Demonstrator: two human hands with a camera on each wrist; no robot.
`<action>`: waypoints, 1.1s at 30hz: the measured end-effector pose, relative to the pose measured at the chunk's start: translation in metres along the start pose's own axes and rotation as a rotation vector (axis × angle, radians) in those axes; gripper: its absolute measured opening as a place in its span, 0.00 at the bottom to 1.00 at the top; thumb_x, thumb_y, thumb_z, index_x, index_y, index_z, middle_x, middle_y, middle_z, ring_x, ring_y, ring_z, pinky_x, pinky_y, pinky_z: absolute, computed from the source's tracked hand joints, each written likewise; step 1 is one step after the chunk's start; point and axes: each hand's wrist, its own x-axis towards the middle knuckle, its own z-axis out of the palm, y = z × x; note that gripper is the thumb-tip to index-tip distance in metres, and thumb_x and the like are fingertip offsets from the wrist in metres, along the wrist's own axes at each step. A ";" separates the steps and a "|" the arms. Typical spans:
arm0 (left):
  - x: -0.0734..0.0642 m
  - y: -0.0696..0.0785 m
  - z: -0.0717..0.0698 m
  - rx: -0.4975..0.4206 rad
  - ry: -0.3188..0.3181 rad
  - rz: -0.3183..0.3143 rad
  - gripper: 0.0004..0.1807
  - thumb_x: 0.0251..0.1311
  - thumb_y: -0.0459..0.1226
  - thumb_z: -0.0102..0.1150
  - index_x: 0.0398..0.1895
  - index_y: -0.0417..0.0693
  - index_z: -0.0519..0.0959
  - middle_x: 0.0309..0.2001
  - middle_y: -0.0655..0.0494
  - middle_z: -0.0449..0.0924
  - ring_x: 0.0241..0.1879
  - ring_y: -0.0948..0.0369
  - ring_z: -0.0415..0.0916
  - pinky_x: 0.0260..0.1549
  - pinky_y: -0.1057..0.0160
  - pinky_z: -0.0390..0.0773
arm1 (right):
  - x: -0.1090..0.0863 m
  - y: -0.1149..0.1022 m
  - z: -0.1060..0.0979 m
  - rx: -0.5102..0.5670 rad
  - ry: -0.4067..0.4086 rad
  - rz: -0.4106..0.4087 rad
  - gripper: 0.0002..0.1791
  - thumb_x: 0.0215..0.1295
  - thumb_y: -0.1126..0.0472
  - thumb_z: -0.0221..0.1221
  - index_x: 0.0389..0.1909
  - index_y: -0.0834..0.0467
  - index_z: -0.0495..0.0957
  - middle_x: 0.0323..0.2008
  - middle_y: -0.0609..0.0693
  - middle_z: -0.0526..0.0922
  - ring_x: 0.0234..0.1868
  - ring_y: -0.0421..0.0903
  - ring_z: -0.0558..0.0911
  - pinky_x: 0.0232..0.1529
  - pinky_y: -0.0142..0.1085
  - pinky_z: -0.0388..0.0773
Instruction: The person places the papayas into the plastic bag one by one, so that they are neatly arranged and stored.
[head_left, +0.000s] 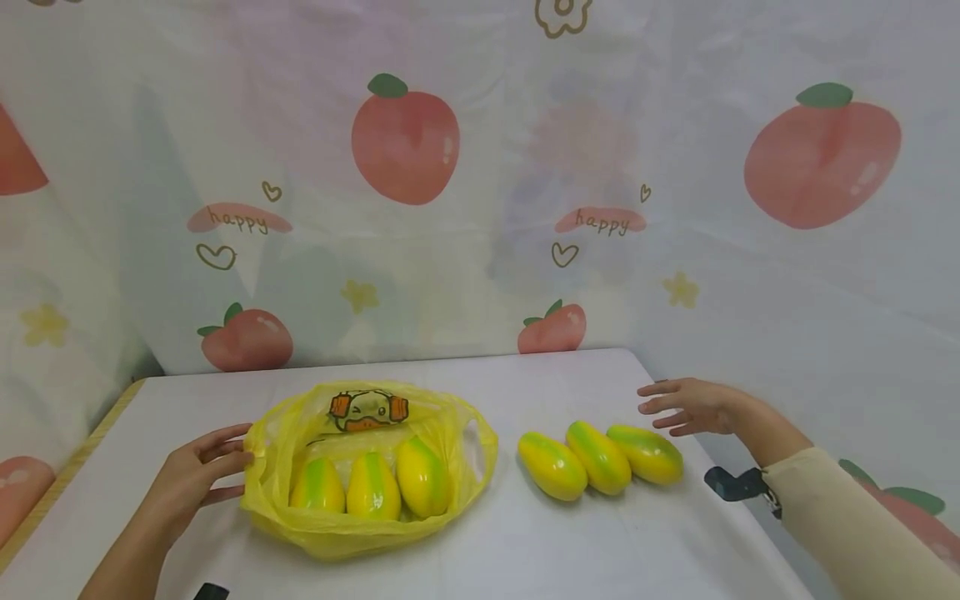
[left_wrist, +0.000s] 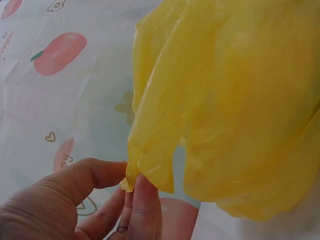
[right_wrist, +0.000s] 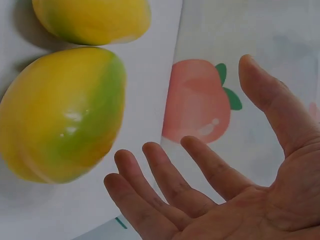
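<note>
My left hand (head_left: 193, 473) pinches the left edge of a yellow plastic bag (head_left: 322, 537) between thumb and fingers. In the left wrist view, a gathered corner of the bag (left_wrist: 152, 162) sits between the fingertips. The bag lies with its mouth spread, a cartoon duck print on its inner back side. Three yellow-green mangoes (head_left: 373, 487) rest inside it. Three more mangoes (head_left: 598, 458) lie side by side on the table, right of the bag. Beside the rightmost mango (right_wrist: 70, 115), my right hand (head_left: 693, 407) hovers with fingers spread, holding nothing.
A white-covered table (head_left: 495, 558) carries everything, its wooden edge (head_left: 105, 437) showing at the left. Behind it hangs a cloth backdrop (head_left: 480, 275) printed with peaches, hearts and flowers, continuing along both sides.
</note>
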 end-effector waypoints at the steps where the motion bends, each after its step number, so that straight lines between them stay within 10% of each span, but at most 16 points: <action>1: 0.000 0.000 0.000 -0.001 0.001 -0.001 0.42 0.62 0.48 0.65 0.74 0.41 0.59 0.52 0.57 0.76 0.39 0.73 0.77 0.43 0.60 0.86 | 0.002 0.004 0.000 -0.002 0.002 0.007 0.47 0.66 0.45 0.62 0.74 0.67 0.52 0.69 0.71 0.61 0.65 0.66 0.70 0.64 0.58 0.70; 33: 0.000 -0.002 0.002 -0.039 -0.023 0.035 0.40 0.63 0.46 0.64 0.73 0.40 0.60 0.46 0.66 0.77 0.40 0.73 0.78 0.43 0.59 0.86 | 0.031 0.050 0.025 -0.029 0.048 0.122 0.48 0.58 0.49 0.69 0.72 0.67 0.57 0.67 0.76 0.57 0.61 0.72 0.69 0.58 0.57 0.77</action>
